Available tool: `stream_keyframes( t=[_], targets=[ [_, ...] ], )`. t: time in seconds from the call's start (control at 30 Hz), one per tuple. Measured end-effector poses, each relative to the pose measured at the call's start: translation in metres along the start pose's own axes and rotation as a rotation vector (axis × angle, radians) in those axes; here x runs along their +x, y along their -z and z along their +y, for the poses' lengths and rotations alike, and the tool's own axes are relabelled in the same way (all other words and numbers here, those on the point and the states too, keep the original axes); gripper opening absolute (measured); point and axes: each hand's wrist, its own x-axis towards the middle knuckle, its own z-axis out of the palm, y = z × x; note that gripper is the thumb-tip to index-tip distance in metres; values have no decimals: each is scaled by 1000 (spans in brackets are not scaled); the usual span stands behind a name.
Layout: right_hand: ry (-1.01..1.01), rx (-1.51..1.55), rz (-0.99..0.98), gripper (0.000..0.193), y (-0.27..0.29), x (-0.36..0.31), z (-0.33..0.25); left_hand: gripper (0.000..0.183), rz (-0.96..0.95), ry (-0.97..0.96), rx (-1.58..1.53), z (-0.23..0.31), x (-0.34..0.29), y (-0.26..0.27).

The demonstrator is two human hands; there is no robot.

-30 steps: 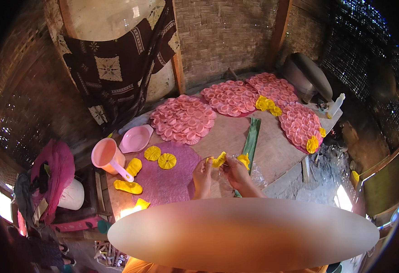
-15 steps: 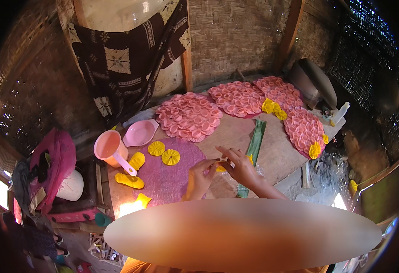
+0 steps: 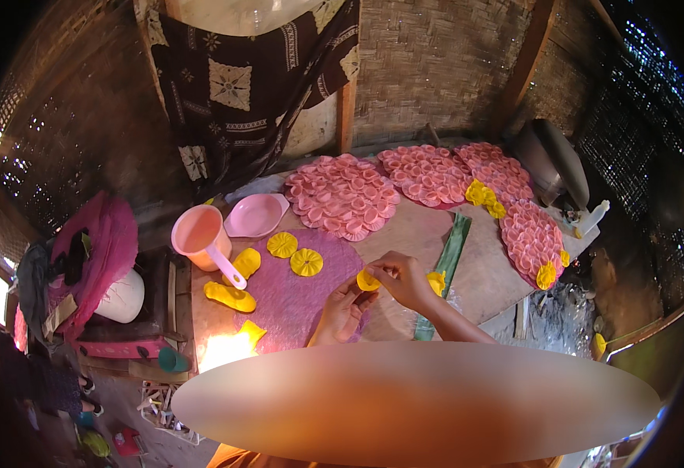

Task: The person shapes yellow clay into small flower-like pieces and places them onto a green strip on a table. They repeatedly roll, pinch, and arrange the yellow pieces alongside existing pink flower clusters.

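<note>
A small piece of yellow dough (image 3: 367, 281) is held up between my two hands over the table. My right hand (image 3: 406, 281) pinches its upper right edge with thumb and fingers. From below and left, my left hand (image 3: 343, 310) grips its lower edge, with the palm partly turned up and the fingers curled. Beneath my left hand lies a round purple sheet (image 3: 279, 300) bearing two pleated yellow discs (image 3: 306, 262). A long green leaf strip (image 3: 454, 251) lies beyond my right wrist, with another yellow piece (image 3: 436, 282) beside it.
Pink cup-shaped pieces (image 3: 342, 196) cover several round sheets along the table's far side. At left are an orange dipper (image 3: 200, 234), a pink bowl (image 3: 257, 216) and yellow dough lumps (image 3: 229, 297). A dark pot (image 3: 535, 156) and a white bottle (image 3: 593, 217) stand far right.
The table scene has shifted right and slightly down in the view. My left palm has turned upward, and more of the yellow dough piece shows between my hands.
</note>
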Motion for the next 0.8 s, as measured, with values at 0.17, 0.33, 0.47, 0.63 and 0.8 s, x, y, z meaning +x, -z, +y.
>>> stream_keyframes(
  t=[0.17,0.33,0.47,0.63,0.8],
  targets=[
    [130,-223,68,24,-14,-2,-24,29,109,-71,-107,-7,6,15],
    [306,-716,98,47,-26,-13,-44,26,247,-198,-67,-7,11,31],
    [321,-810,43,40,-46,-8,-34,28,208,-249,-38,1,7,30],
    [313,-856,-14,33,-70,8,4,34,218,-25,-348,17,-12,24],
    [58,-492,-200,39,-80,65,58,46,210,67,-170,36,-29,51]
  ],
)
